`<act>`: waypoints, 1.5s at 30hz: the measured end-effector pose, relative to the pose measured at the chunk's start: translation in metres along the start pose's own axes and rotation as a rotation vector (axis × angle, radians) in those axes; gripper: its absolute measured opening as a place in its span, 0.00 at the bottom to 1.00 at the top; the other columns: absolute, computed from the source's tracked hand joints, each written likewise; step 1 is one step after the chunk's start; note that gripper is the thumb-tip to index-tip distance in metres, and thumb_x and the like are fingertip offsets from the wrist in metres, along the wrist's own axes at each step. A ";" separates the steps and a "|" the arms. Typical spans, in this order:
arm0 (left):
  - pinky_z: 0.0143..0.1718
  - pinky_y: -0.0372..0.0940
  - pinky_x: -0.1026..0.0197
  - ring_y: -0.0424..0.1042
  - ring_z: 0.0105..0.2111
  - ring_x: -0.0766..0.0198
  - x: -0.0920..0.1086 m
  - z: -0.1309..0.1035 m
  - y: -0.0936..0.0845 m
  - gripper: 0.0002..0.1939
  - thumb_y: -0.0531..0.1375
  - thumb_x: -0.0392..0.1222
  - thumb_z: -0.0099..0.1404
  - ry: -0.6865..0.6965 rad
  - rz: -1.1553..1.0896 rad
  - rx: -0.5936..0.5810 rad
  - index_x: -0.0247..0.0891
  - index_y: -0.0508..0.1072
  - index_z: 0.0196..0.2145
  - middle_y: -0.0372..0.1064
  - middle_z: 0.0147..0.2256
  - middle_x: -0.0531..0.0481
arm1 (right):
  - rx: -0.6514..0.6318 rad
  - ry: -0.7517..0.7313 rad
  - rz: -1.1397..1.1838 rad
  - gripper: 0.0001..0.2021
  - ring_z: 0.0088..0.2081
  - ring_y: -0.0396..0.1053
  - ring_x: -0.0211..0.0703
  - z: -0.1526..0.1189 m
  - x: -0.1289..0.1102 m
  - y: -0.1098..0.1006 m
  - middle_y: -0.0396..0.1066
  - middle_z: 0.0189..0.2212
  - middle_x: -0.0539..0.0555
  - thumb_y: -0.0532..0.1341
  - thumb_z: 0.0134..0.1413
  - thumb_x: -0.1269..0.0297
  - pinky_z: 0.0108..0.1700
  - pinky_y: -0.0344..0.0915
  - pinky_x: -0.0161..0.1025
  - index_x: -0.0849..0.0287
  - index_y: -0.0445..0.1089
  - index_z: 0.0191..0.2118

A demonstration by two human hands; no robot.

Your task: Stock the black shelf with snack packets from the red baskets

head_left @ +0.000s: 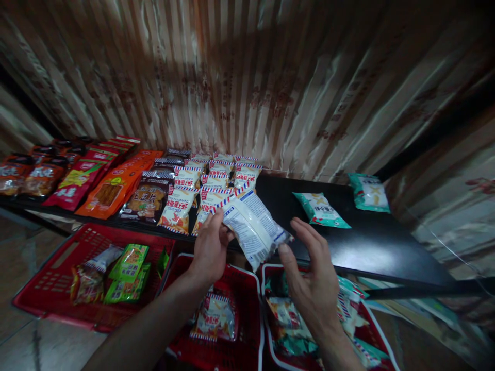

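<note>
My left hand (211, 250) pinches one corner of a snack bag (253, 224), its white printed back turned up and its ends striped red and blue. The bag is tilted above the front edge of the black shelf (371, 252). My right hand (315, 275) is by the bag's other end, thumb and fingers apart around that corner; whether they touch it I cannot tell. Behind the bag, matching white-and-orange snack bags (178, 208) stand in rows. Two teal-and-white snack bags (323, 210) lie on the shelf to the right.
Farther left are brown chip bags (149, 196), orange packets (110, 190) and red packets (79, 180). Below the shelf, a red basket (54, 273) holds green packets, a middle basket (259, 319) striped bags, and a right basket (386, 350) mixed bags. A pleated curtain (232, 77) hangs behind.
</note>
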State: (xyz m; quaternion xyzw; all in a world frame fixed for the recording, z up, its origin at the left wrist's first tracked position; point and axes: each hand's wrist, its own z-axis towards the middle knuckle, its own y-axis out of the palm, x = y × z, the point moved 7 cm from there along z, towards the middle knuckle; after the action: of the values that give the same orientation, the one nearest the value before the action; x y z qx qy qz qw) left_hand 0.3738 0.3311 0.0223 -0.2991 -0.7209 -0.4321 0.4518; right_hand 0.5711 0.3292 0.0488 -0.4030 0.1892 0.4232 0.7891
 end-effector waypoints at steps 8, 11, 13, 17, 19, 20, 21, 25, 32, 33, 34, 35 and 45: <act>0.31 0.64 0.61 0.70 0.28 0.61 -0.009 -0.006 0.015 0.13 0.62 0.52 0.53 -0.113 -0.034 -0.169 0.40 0.70 0.23 0.70 0.23 0.50 | -0.216 0.625 0.583 0.21 0.44 0.72 0.49 -0.010 0.039 0.027 0.74 0.45 0.58 0.61 0.52 0.49 0.45 0.69 0.45 0.56 0.70 0.49; 0.31 0.63 0.62 0.70 0.27 0.63 -0.027 -0.006 0.017 0.15 0.63 0.55 0.52 -0.140 -0.033 -0.223 0.39 0.70 0.24 0.70 0.23 0.52 | -0.195 0.634 0.646 0.19 0.40 0.73 0.46 -0.008 0.036 0.024 0.76 0.40 0.55 0.61 0.52 0.50 0.43 0.69 0.43 0.56 0.72 0.46; 0.29 0.63 0.63 0.69 0.26 0.64 -0.038 -0.005 0.017 0.17 0.64 0.56 0.51 -0.158 0.010 -0.240 0.39 0.70 0.25 0.68 0.22 0.53 | -0.212 0.633 0.678 0.16 0.36 0.72 0.44 -0.006 0.035 0.024 0.76 0.36 0.53 0.63 0.50 0.52 0.40 0.69 0.40 0.56 0.75 0.41; 0.26 0.61 0.66 0.67 0.24 0.67 -0.043 -0.008 0.019 0.18 0.63 0.57 0.52 -0.149 0.078 -0.296 0.38 0.70 0.26 0.66 0.21 0.55 | -0.181 0.735 0.747 0.11 0.23 0.67 0.36 -0.007 0.040 0.024 0.73 0.23 0.48 0.68 0.43 0.56 0.29 0.66 0.34 0.58 0.76 0.31; 0.28 0.62 0.66 0.67 0.25 0.69 -0.039 -0.011 0.025 0.16 0.62 0.55 0.55 -0.136 0.084 -0.368 0.39 0.72 0.30 0.68 0.24 0.55 | -0.073 0.792 0.781 0.11 0.20 0.63 0.33 -0.007 0.047 0.021 0.70 0.19 0.46 0.70 0.39 0.57 0.24 0.64 0.32 0.58 0.75 0.27; 0.30 0.62 0.66 0.68 0.27 0.68 -0.038 -0.013 0.029 0.15 0.62 0.54 0.56 -0.140 0.081 -0.416 0.39 0.72 0.33 0.69 0.26 0.54 | -0.018 0.814 0.799 0.11 0.19 0.62 0.32 -0.007 0.050 0.019 0.69 0.18 0.45 0.71 0.37 0.58 0.23 0.63 0.32 0.58 0.75 0.26; 0.32 0.63 0.65 0.69 0.29 0.67 -0.037 -0.016 0.033 0.15 0.62 0.52 0.56 -0.154 0.074 -0.466 0.39 0.73 0.36 0.71 0.29 0.52 | 0.037 0.832 0.815 0.11 0.19 0.62 0.32 -0.007 0.053 0.017 0.69 0.18 0.45 0.71 0.36 0.58 0.23 0.63 0.32 0.58 0.75 0.25; 0.40 0.65 0.59 0.71 0.38 0.59 -0.042 -0.026 0.041 0.24 0.67 0.45 0.52 -0.239 0.088 -0.589 0.38 0.70 0.46 0.73 0.38 0.45 | 0.207 0.856 0.832 0.11 0.21 0.65 0.33 -0.004 0.064 0.006 0.72 0.21 0.47 0.72 0.32 0.61 0.25 0.64 0.32 0.58 0.75 0.25; 0.33 0.69 0.58 0.70 0.35 0.60 -0.055 -0.029 0.041 0.25 0.67 0.44 0.52 -0.249 0.186 -0.664 0.36 0.70 0.47 0.70 0.39 0.46 | 0.301 0.850 0.800 0.10 0.19 0.64 0.32 -0.001 0.074 -0.007 0.70 0.19 0.46 0.72 0.32 0.62 0.21 0.62 0.31 0.59 0.74 0.24; 0.32 0.69 0.59 0.70 0.34 0.61 -0.056 -0.029 0.042 0.25 0.67 0.43 0.52 -0.244 0.181 -0.665 0.36 0.70 0.47 0.70 0.38 0.47 | 0.301 0.853 0.800 0.10 0.19 0.63 0.33 -0.001 0.075 -0.007 0.70 0.18 0.46 0.72 0.32 0.62 0.21 0.61 0.31 0.59 0.74 0.24; 0.30 0.69 0.60 0.70 0.32 0.62 -0.056 -0.029 0.042 0.25 0.67 0.43 0.51 -0.239 0.173 -0.664 0.36 0.70 0.47 0.70 0.37 0.47 | 0.302 0.856 0.798 0.10 0.19 0.63 0.33 -0.001 0.077 -0.007 0.69 0.19 0.46 0.72 0.33 0.61 0.21 0.62 0.32 0.59 0.74 0.24; 0.29 0.69 0.61 0.70 0.31 0.63 -0.056 -0.029 0.042 0.25 0.67 0.43 0.51 -0.240 0.162 -0.662 0.36 0.71 0.47 0.70 0.36 0.48 | 0.300 0.859 0.795 0.10 0.19 0.63 0.33 -0.002 0.079 -0.006 0.69 0.19 0.46 0.71 0.33 0.61 0.22 0.62 0.32 0.59 0.73 0.25; 0.27 0.70 0.62 0.70 0.28 0.65 -0.048 -0.019 0.037 0.21 0.65 0.38 0.51 -0.153 0.179 -0.498 0.37 0.71 0.44 0.71 0.35 0.48 | 0.166 0.384 0.198 0.20 0.40 0.69 0.42 0.010 0.055 -0.018 0.69 0.45 0.56 0.63 0.50 0.58 0.39 0.67 0.41 0.56 0.65 0.49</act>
State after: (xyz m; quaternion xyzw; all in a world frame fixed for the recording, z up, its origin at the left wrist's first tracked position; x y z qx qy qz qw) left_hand 0.4314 0.3282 -0.0044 -0.4955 -0.5952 -0.5304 0.3450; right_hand 0.6170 0.3595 0.0282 -0.3892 0.4088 0.3972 0.7236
